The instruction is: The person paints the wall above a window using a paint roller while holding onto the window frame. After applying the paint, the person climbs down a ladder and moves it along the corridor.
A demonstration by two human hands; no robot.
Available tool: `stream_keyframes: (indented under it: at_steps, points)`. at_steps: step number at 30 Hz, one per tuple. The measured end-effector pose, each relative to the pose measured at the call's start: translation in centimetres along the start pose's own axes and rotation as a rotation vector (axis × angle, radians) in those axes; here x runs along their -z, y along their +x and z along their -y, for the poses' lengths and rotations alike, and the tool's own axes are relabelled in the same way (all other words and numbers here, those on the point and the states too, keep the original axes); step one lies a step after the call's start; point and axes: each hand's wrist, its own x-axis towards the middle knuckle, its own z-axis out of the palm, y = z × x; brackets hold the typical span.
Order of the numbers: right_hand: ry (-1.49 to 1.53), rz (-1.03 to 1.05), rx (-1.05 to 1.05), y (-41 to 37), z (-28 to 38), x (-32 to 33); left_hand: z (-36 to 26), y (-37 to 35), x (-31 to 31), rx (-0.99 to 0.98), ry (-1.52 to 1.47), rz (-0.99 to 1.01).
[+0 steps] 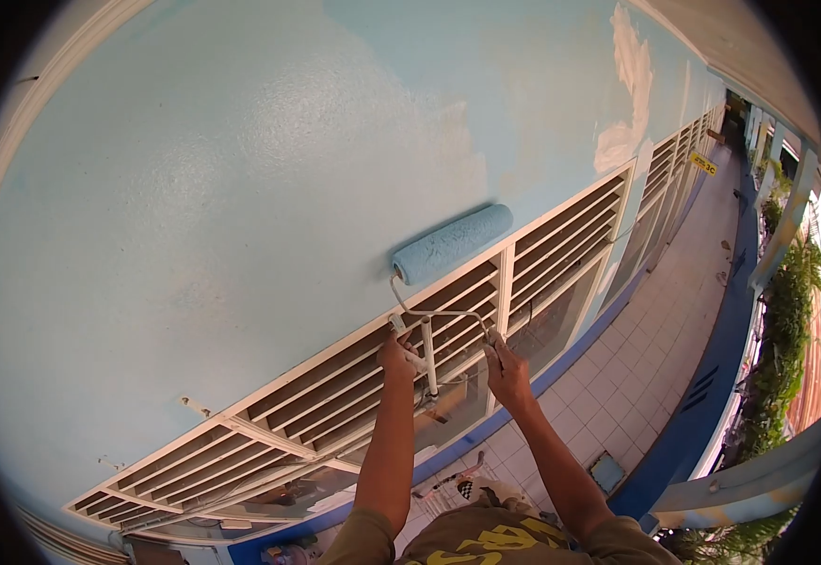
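Note:
A paint roller with a blue, paint-covered sleeve (453,245) lies against the light blue wall (241,188), just above the window frame. Its bent wire frame (443,312) runs down to the handle, which my right hand (507,370) is closed around; the fingers hide most of the handle. My left hand (398,358) is closed at the white louvred window (335,400), below the roller's left end. A small whitish piece (397,325) shows above its fingers, and I cannot make out exactly what it grips. An upright white bar (429,356) stands just right of that hand.
Pale patches (622,94) mark the upper right wall. Below the windows runs a tiled walkway (608,377), with a blue-edged tray (606,473) on it. A blue ledge (684,443) and green plants (778,367) line the right side. A yellow sign (703,164) hangs farther along.

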Motion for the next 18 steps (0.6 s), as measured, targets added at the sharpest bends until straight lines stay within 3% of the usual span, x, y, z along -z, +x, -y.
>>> stream_keyframes:
  at_steps: [3, 5, 11, 12, 13, 14, 16, 18]
  points:
    - [0.026, -0.086, 0.042, 2.8, 4.3, -0.4, 0.0, 0.1, -0.1, 0.005, 0.003, -0.016]
    - [0.225, -0.067, -0.197, 3.4, 7.9, -0.9, 0.1, 0.4, 0.3, -0.001, 0.017, -0.019]
    - [0.630, 0.001, -0.428, 0.8, 15.4, -4.3, -0.2, 0.4, 0.4, -0.026, 0.100, 0.053]
    - [0.631, -0.008, -0.430, 0.9, 17.4, -4.1, -0.9, -0.4, 0.7, -0.007, 0.080, 0.126]
    - [0.815, -0.007, -0.506, 0.9, 19.3, -3.8, -0.6, -1.6, 3.3, 0.014, 0.059, 0.197]
    - [0.998, -0.003, -0.577, 1.0, 20.6, -3.7, 1.0, -3.5, 9.1, 0.034, 0.034, 0.269]
    - [1.078, -0.032, -0.592, 1.7, 21.8, -3.6, 2.0, -5.8, 11.5, 0.074, -0.018, 0.413]
    - [1.156, -0.062, -0.609, 3.0, 22.6, -3.2, 1.1, -7.4, 9.4, 0.118, -0.071, 0.555]
